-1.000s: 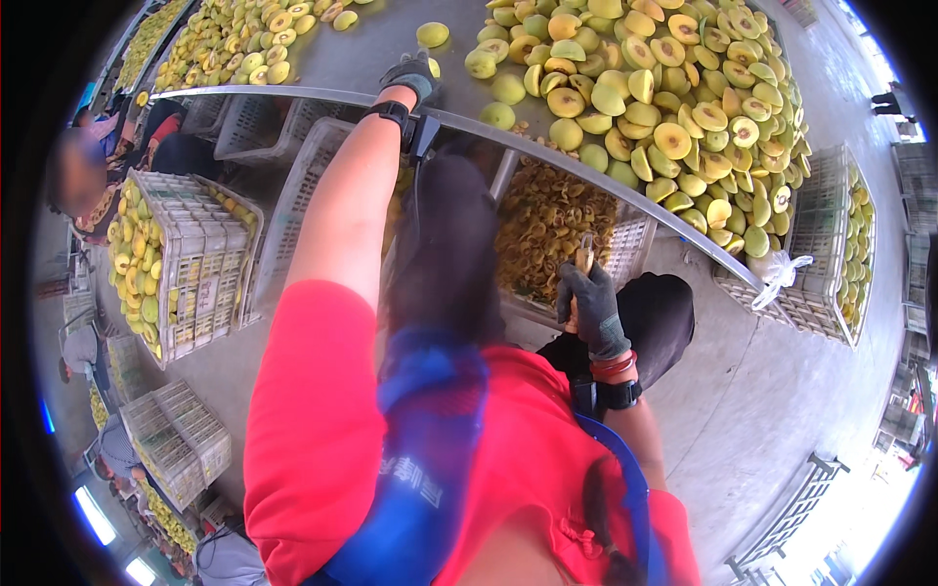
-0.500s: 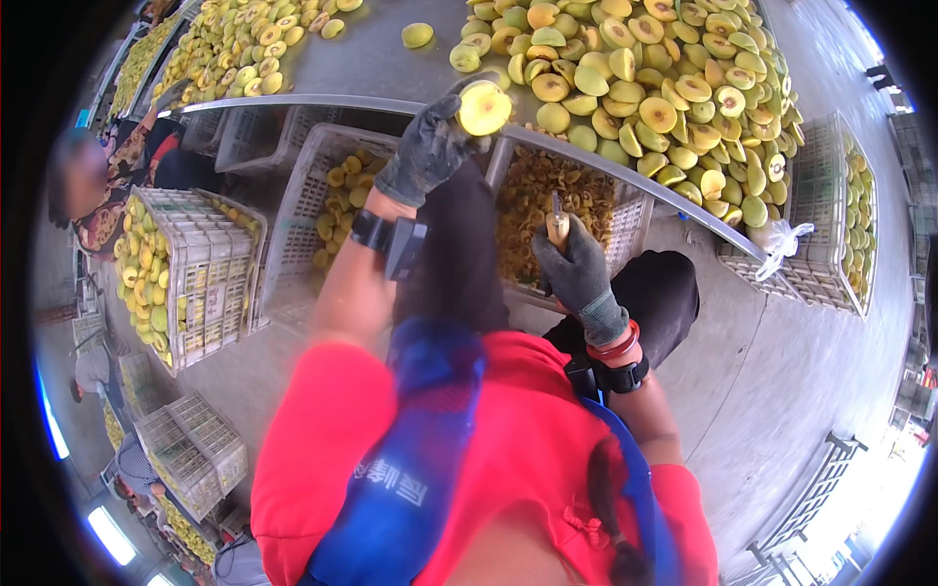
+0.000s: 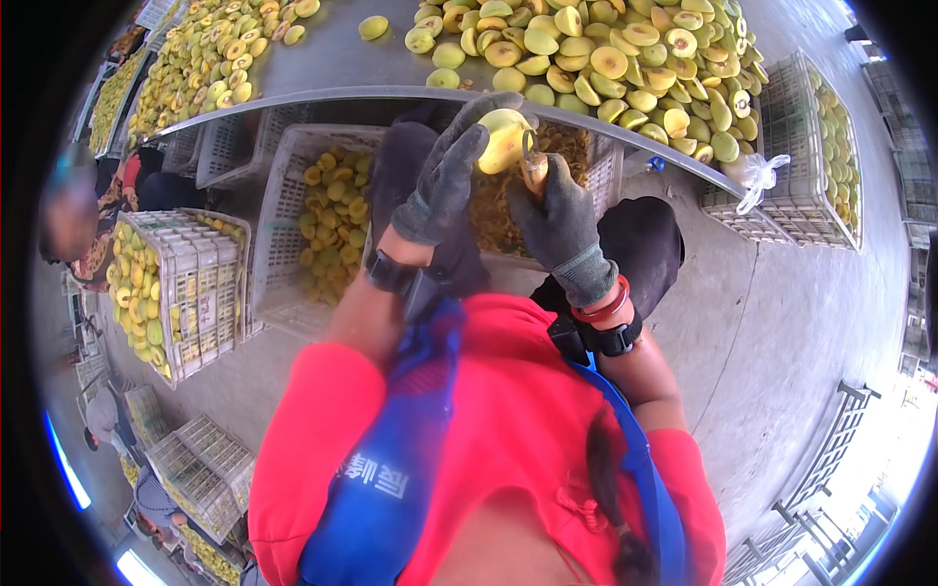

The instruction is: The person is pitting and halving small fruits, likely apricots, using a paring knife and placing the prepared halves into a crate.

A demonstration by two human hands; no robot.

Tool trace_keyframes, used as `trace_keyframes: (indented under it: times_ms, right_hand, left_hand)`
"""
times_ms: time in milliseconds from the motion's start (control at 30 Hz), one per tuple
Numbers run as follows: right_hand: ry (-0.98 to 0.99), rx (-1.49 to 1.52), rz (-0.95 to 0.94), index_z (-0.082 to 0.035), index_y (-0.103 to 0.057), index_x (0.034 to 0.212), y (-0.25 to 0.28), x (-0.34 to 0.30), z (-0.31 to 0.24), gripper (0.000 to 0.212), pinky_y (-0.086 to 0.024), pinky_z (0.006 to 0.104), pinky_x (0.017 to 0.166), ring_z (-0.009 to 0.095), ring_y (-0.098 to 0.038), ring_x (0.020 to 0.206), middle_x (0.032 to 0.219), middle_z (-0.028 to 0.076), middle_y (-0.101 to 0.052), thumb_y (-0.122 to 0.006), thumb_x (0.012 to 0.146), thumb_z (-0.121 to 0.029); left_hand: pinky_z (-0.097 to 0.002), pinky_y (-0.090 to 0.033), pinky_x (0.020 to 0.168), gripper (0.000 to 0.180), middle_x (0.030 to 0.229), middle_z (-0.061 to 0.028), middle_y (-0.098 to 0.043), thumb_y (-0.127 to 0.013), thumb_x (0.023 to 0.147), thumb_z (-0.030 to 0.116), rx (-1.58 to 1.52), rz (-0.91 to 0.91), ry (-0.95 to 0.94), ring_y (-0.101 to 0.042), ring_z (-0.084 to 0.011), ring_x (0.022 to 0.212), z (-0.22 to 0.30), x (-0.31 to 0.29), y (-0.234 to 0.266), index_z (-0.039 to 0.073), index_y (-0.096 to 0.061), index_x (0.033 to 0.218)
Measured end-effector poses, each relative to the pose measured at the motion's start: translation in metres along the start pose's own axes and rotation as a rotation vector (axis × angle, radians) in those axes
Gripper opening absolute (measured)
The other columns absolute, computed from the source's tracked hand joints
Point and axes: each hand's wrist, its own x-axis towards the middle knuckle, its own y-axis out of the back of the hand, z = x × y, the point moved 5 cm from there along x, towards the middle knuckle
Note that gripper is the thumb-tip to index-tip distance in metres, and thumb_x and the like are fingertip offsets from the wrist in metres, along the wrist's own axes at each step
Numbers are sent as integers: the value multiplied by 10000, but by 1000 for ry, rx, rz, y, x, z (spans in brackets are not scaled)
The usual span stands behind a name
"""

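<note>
My left hand [image 3: 443, 181], in a dark grey glove, is closed around a yellow peach half [image 3: 500, 143] just off the table's near edge. My right hand [image 3: 569, 217], gloved alike, grips the wooden handle of a pitting tool [image 3: 534, 174]. Its curved metal loop is against the right side of the peach half. Both hands are above a crate of brown pits and scraps [image 3: 489, 215], which they partly hide. Many green-yellow peach halves [image 3: 611, 63] are heaped on the metal table [image 3: 332, 63] beyond my hands.
Between my left arm and the neighbouring person [image 3: 73, 210] stand a crate of peach halves [image 3: 283, 186] and another full crate [image 3: 200, 293]. A crate of fruit [image 3: 782, 107] stands right of the table, near a plastic bag [image 3: 760, 181] at its corner. Stacked crates [image 3: 200, 459] stand behind left.
My left hand has brought the peach half down towards me and turned it. My right hand has risen, and the pitting tool now meets the fruit. The view has shifted slightly.
</note>
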Motion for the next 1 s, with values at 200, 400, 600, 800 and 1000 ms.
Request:
trace_keyframes:
  times_ms: [200,400,600,800,1000]
  right_hand:
    - [13,82,14,-23,-514,961,3,-5,-5,221,-459,387,565,343,-625,656,701,186,-602,-624,808,-139]
    - [18,61,-99,-9,-514,939,-2,-7,1,203,-457,387,569,358,-621,676,706,194,-600,-614,806,-125]
    - [-25,85,-72,4,-516,942,-17,-8,12,191,-463,392,583,363,-619,679,716,207,-601,-598,804,-100]
    - [-89,232,-140,12,-515,925,-19,-9,5,184,-471,397,597,382,-621,706,728,223,-606,-590,799,-98]
    - [-138,206,-157,16,-505,938,-19,-10,6,205,-470,421,596,409,-613,726,726,246,-601,-589,790,-99]
  left_hand:
    - [-308,-384,962,451,1101,-118,-599,-433,917,302,-49,12,10,-537,-181,1060,1,-7,-4,-10,-477,1240]
    - [-314,-438,902,425,1042,-133,-625,-409,932,314,-136,80,80,-585,-188,980,-22,-5,3,-25,-565,1136]
    - [-303,-484,802,546,934,-132,-643,-316,961,439,-132,197,134,-617,-193,856,-34,-4,0,-29,-579,1062]
    - [-289,-480,759,582,915,-113,-632,-263,972,465,-206,252,245,-598,-175,832,-33,-7,-2,-18,-579,1046]
    - [-266,-479,723,557,866,-89,-636,-316,967,459,-194,277,248,-600,-154,785,-47,-7,-2,-16,-604,1010]
